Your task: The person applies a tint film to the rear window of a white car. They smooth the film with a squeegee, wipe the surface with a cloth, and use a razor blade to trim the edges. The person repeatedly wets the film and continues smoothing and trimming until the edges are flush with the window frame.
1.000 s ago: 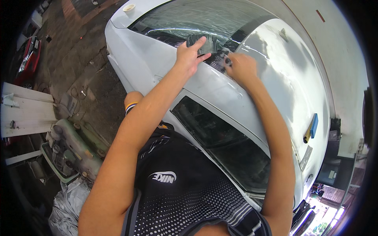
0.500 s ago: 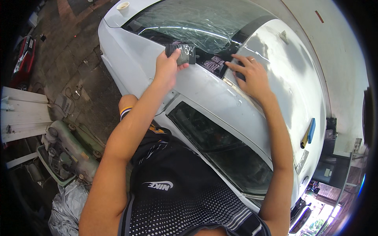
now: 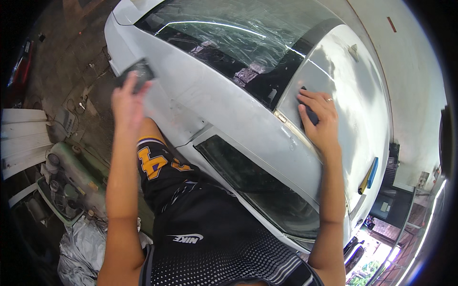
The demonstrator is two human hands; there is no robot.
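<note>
Blurred by motion, my left hand [image 3: 128, 102] grips a dark grey, sandpaper-like sheet [image 3: 139, 72] over the left side of the car body, beside its rear quarter. My right hand [image 3: 322, 117] rests on the pale car roof [image 3: 353, 86], fingers curled over a black block [image 3: 311, 114] that shows between thumb and fingers. The white and grey patchy car panel [image 3: 219, 102] runs between my hands. Beyond it lies the car window [image 3: 238, 24] under crinkled clear film, with black edges and torn bits of masking.
On the roof lie a blue-and-yellow tool [image 3: 369, 176] and, farther up, a small crumpled piece [image 3: 353, 52]. The dark side window [image 3: 257, 186] is close to my body. To the left are a green machine [image 3: 81, 176], silver crumpled sheeting [image 3: 83, 248] and white panels [image 3: 24, 138].
My left hand has swung left with the dark sheet, away from the window's edge. My right hand has shifted slightly right and nearer on the roof. The cup has left the view.
</note>
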